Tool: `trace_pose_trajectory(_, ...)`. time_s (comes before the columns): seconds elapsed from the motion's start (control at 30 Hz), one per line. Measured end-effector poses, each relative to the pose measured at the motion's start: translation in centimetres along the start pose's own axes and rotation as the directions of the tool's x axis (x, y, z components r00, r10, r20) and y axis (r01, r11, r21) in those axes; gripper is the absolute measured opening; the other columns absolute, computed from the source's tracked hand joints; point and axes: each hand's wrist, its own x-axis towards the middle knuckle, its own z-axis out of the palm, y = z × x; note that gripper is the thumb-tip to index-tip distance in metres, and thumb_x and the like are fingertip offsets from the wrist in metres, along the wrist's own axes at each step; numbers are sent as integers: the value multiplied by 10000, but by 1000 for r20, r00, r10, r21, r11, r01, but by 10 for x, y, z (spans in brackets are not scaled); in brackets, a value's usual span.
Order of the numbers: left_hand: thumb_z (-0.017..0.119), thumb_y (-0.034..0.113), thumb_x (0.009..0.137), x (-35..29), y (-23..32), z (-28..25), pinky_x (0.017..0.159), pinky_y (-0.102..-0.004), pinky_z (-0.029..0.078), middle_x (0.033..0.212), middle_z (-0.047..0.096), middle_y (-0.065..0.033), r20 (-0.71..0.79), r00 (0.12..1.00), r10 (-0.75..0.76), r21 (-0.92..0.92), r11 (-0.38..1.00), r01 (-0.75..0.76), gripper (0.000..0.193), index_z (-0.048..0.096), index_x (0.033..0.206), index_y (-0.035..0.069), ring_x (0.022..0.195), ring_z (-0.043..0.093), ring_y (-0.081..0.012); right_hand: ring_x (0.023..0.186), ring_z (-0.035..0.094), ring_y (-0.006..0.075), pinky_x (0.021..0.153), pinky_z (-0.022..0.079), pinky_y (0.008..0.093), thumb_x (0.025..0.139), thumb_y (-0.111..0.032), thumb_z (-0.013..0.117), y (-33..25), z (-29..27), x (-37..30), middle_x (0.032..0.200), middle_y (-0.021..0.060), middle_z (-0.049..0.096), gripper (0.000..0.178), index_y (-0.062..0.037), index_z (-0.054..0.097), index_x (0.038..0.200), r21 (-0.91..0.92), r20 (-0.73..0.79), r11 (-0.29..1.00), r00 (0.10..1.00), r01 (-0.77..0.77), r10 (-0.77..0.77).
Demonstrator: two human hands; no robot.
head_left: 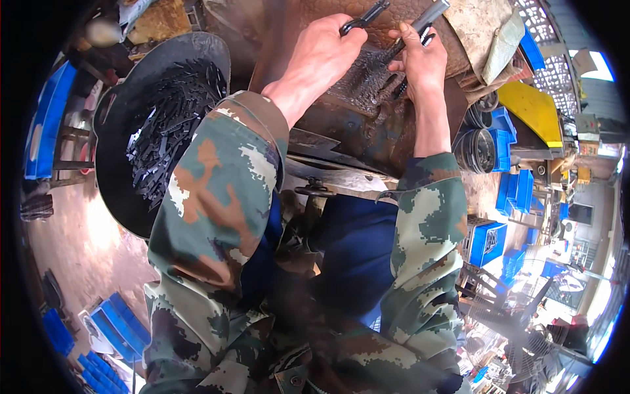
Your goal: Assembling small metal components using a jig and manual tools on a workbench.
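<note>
- two bare hands are raised over a dark, wet-looking bench, each closed on something metal.
- the left hand [321, 56] is clamped, thumb against fingers, on the near end of a dark metal piece [369, 16], slim and hard-edged, its free end pointing up and right.
- the right hand [423, 62] is wrapped around a grey metal bar [431, 12], smooth and bright near its tip; a black strip [428, 39] shows by the same fingers, and i cannot tell if it is part of the bar.
- both metal pieces are at the upper edge of the view, side by side but apart.
- slipping looks the likeliest trouble: the glossy, oily-looking film on the work surface [367, 88] could coat skin and metal and loosen either grip.
- thin, hard edges could nick a bare fingertip if a piece twisted, since neither hand wears a glove.
- loose camouflage cuffs [430, 172] could drag through the grime if the forearms dipped.
- that work surface is brown-black, pitted and lumpy; a stiff, creased tan sheet [482, 36] is at its far right.
- left of the arms, a rounded black basin [211, 47] holds a tangled heap of flat, narrow dark strips [174, 125], dull with a few bright glints; a knock from the left elbow might spill them.
</note>
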Motion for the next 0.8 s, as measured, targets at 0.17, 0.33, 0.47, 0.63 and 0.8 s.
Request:
trace_pose_trajectory(0.17, 619, 307, 912, 1, 1, -2, 469, -263, 351, 640, 537, 28, -12, 1000, 1, 96, 995, 0, 249, 654, 920, 61, 504, 451, -64, 512, 579, 120, 404, 493, 251, 955, -236, 639, -1, 1, 0, 891, 74, 710, 261, -14, 584, 1079, -2, 8, 1000, 1000, 16, -16)
trace_pose_trajectory(0.33, 612, 308, 908, 5, -1, -3, 545, -261, 397, 697, 579, 18, -8, 1000, -10, 141, 990, 11, 270, 699, 919, 52, 591, 501, -63, 514, 582, 123, 408, 495, 248, 953, -231, 642, -1, 3, 0, 894, 65, 708, 263, -10, 586, 1085, -9, -10, 1000, 1000, -1, 1)
trace_pose_trajectory(0.47, 610, 306, 911, 7, -6, -8, 628, -256, 406, 759, 601, 20, 16, 999, -46, 91, 995, 44, 275, 715, 937, 53, 664, 503, -70, 502, 440, 48, 422, 511, 243, 949, -217, 648, -3, 2, -1, 836, 66, 686, 224, -22, 593, 1045, -9, 1, 1000, 1000, -27, 27)
trace_pose_trajectory(0.63, 604, 300, 913, 10, -14, -11, 723, -251, 395, 794, 602, 20, 6, 998, -57, 23, 998, 57, 259, 724, 942, 72, 755, 509, -78, 503, 444, 49, 425, 510, 241, 944, -228, 653, -3, 3, -1, 826, 67, 689, 237, -24, 584, 1043, 2, -11, 1000, 1000, -10, 10)
trace_pose_trajectory(0.8, 604, 304, 909, 14, -20, -14, 786, -271, 381, 798, 604, 32, -30, 999, -27, 34, 999, 28, 248, 731, 943, 94, 804, 507, -84, 630, 606, 152, 400, 496, 271, 952, -222, 630, -3, -1, 1, 869, 59, 654, 196, -62, 581, 1055, -2, -29, 1000, 999, -16, 15)
